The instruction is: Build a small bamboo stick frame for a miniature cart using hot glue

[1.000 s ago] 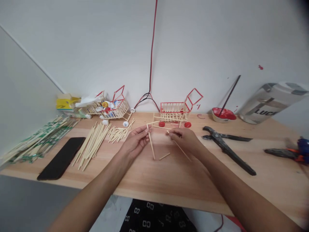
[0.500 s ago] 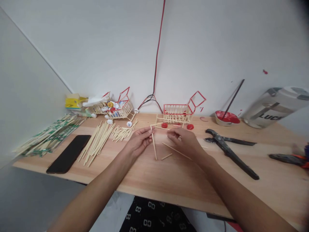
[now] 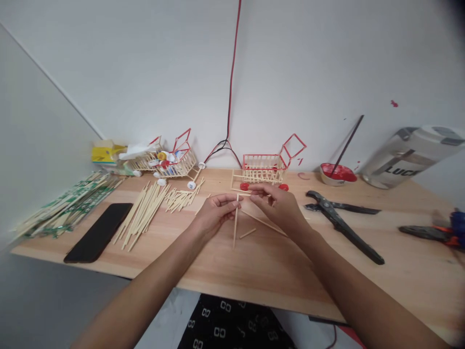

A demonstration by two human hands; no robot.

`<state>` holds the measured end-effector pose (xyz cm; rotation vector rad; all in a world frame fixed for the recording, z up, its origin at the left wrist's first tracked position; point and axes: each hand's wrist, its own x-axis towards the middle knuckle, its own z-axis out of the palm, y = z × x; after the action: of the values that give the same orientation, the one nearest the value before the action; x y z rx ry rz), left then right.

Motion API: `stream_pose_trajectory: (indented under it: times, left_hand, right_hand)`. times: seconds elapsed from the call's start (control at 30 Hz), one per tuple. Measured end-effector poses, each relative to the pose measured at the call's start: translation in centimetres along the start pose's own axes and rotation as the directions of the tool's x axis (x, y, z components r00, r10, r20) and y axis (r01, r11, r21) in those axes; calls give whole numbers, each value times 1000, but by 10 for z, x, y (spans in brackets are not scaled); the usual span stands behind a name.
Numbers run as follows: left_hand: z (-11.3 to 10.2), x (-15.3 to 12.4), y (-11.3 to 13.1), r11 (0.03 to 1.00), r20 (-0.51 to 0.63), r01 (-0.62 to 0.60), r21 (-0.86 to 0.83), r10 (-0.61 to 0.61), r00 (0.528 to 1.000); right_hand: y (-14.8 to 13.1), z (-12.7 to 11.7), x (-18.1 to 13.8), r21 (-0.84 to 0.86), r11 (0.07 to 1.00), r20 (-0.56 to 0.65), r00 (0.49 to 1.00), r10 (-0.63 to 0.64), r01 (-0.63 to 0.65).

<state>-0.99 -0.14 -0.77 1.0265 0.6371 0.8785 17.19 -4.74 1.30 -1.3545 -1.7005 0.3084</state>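
Observation:
My left hand [image 3: 220, 211] is closed, pinching a thin wooden stick [image 3: 236, 225] by its top end; the stick points down toward me. A short crosswise stick [image 3: 244, 195] meets it near the fingertips. At the other end of that crosspiece my right hand [image 3: 274, 201] has its thumb and index finger closed around it. Beneath the right hand a long stick [image 3: 263, 223] lies on the table, with a short stick piece [image 3: 248, 233] nearer to me. Just behind my hands stands a small stick-built shopping cart [image 3: 263, 167] with red edges and red wheels.
Left lie long sticks [image 3: 141, 215], short sticks [image 3: 183, 196], a phone [image 3: 98, 232] and green-wrapped sticks [image 3: 69, 208]. Behind them is a filled model cart [image 3: 178, 162]. Right are large black pliers [image 3: 345, 228], smaller pliers [image 3: 423, 232], a red paint bowl [image 3: 337, 175] and a clear jug [image 3: 407, 160].
My left hand has shifted slightly right with the stick, which now hangs straighter. My right hand has come closer, its fingers meeting the crosswise stick. The view has turned slightly.

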Motion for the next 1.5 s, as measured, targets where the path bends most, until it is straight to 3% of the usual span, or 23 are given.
stream_pose_trajectory:
  times: [0.2, 0.33, 0.53, 0.77, 1.13, 1.5]
  left_hand:
    - [7, -1, 0, 998, -2, -18, 57, 18, 1000]
    - [8, -2, 0, 990, -48, -36, 135, 43, 998]
    - [10, -7, 8, 929, -170, -120, 350, 189, 967]
    - [5, -2, 2, 898, -165, -120, 423, 206, 964]
    - [1, 4, -6, 986, -162, -70, 154, 95, 982]
    - [1, 5, -2, 987, -148, -39, 153, 62, 987]
  right_hand:
    - [8, 3, -1, -129, 982, 71, 989, -127, 136]
    - [15, 6, -1, -190, 961, 36, 980, -198, 201]
    - [18, 10, -3, -249, 941, 12, 973, -232, 227]
    - [17, 12, -4, -329, 906, 13, 961, -277, 266]
    - [9, 15, -6, -437, 832, 39, 932, -361, 341]
    - [5, 15, -7, -489, 787, 46, 912, -409, 377]
